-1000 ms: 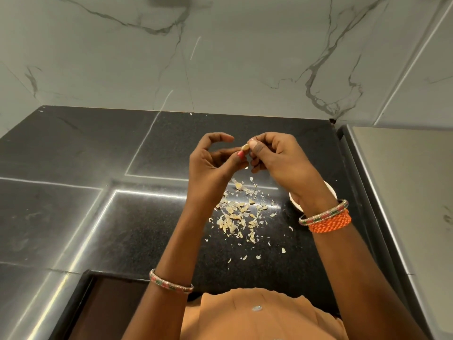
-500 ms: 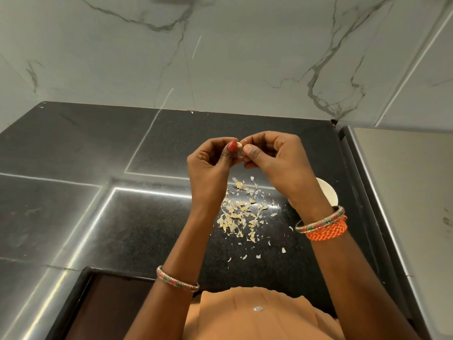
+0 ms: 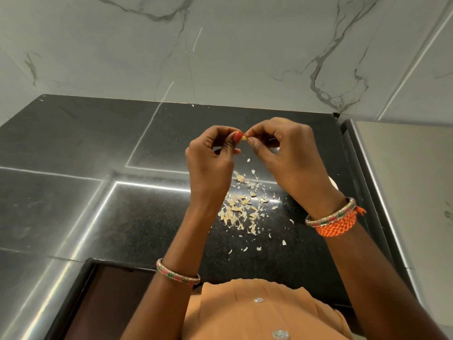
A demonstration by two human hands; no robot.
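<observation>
Our left hand (image 3: 208,163) pinches the small clove (image 3: 244,138) at its fingertips, above the counter (image 3: 147,217); our right hand (image 3: 289,153) pinches its other end. Pulling too hard, we could lose it into the peels (image 3: 242,207) nearer us.

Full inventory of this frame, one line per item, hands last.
garlic clove: one (likely garlic), pale yellow, pinched between both hands above the counter
peel scraps: many, off-white, scattered on the counter below the hands
bowl: one, white, mostly hidden behind the right wrist
counter: one, black speckled
wall: white marble, grey veins, behind the counter
metal surface: one, grey, right edge
left bangle: one, red-green patterned, left wrist
right bangle: one, same pattern, right wrist
thread band: one, orange, beside the right bangle
garment: one, orange, bottom centre
left hand: pinches the clove
right hand: pinches its other end
</observation>
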